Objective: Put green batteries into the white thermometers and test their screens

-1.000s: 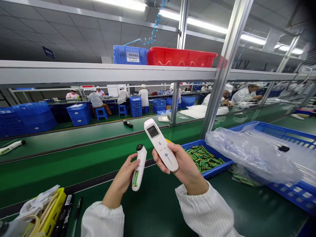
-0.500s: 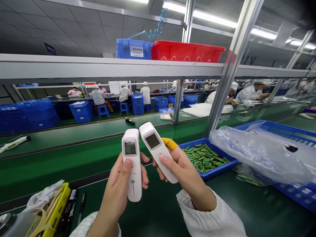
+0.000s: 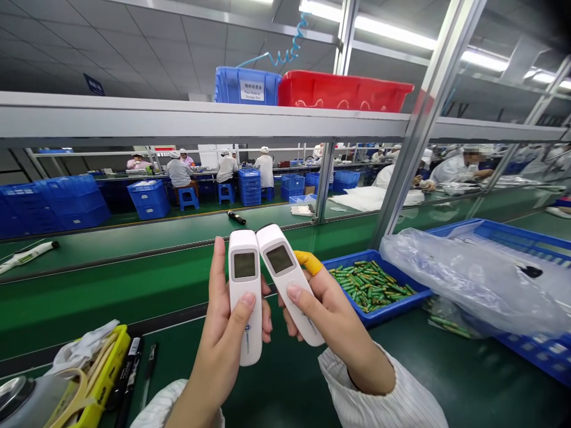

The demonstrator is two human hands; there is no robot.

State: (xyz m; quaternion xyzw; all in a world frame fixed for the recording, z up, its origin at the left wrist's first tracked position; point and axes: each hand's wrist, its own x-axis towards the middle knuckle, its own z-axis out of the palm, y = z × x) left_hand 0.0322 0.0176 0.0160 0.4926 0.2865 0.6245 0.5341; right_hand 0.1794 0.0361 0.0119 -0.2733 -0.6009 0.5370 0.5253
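Two white handheld devices with small dark screens are held up side by side, their tops touching or nearly so. My left hand (image 3: 227, 327) grips the left device (image 3: 245, 285), thumb on its front and index finger raised beside it. Around the right device (image 3: 289, 279), which leans to the left, my right hand (image 3: 330, 309) is closed, thumb on its front. A yellow finger cover (image 3: 309, 261) sits on one finger of the right hand. Both screens look blank. Behind the right hand stands a blue tray (image 3: 372, 318) of green batteries (image 3: 370, 285).
Clear plastic bags (image 3: 473, 279) lie over a blue crate (image 3: 544, 356) at right. A yellow bin (image 3: 104, 380) and black markers (image 3: 129, 380) are at lower left. Ahead, a metal post (image 3: 428, 113) and shelf (image 3: 178, 122) cross the view; people sit beyond.
The left device has moved slightly right, closer to the right one, and its screen now looks blank. My left index finger has risen beside it. The right device has shifted slightly down.
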